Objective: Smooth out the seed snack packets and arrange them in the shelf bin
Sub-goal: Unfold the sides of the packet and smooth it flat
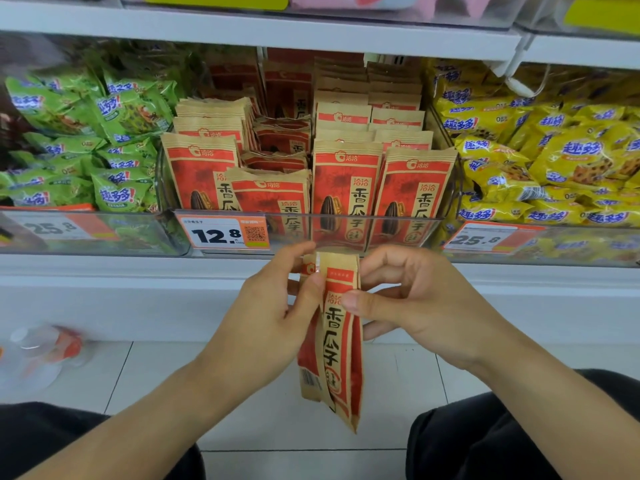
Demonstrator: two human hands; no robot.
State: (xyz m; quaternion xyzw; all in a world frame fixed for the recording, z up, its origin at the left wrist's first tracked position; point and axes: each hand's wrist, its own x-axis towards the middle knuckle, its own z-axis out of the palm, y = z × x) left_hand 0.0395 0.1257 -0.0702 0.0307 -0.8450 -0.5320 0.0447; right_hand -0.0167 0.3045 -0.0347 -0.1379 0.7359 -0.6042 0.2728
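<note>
A red and tan seed packet (pixel 334 344) hangs upright below the shelf edge, folded lengthwise so it looks narrow. My left hand (pixel 277 303) pinches its upper left side with thumb and fingers. My right hand (pixel 405 299) pinches its right side, thumb across the front. Above them, the clear shelf bin (pixel 346 233) holds several rows of the same seed packets (pixel 346 178) standing upright. In the bin's middle column, several packets (pixel 277 157) lie crooked and lower than the rest.
Green snack bags (pixel 86 140) fill the bin to the left and yellow snack bags (pixel 554 161) the bin to the right. A price tag (pixel 221 233) reading 12.8 hangs on the bin front. A clear plastic container (pixel 38 355) lies on the tiled floor at left. My knees frame the bottom.
</note>
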